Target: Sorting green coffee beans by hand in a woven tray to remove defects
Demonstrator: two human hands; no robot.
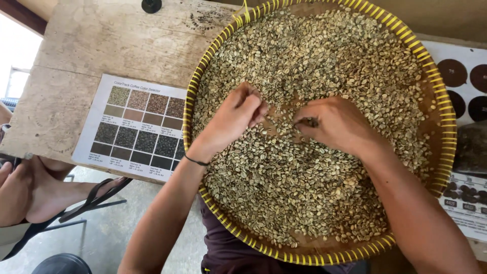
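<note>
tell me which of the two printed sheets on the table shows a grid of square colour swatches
The sheet left of the tray; the right-hand sheet shows round dark discs instead.

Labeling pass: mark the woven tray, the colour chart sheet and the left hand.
woven tray (440, 96), head view, on its yellow-bound right rim.
colour chart sheet (136, 127), head view, on the middle of the swatch grid.
left hand (234, 115), head view, on the back of the hand.

Tray (444, 101): woven cane, matt brown base, rim bound in glossy yellow strip. Beans (324, 56): pale green-grey, dry, matt, faintly smooth skins. Surface (122, 45): bare wood, rough, weathered, stained, grain showing. Colour chart (134, 127): printed paper, smooth, slight sheen. Wristband (197, 162): thin black cord, matt. Floor (137, 223): grey concrete, dull.
</note>
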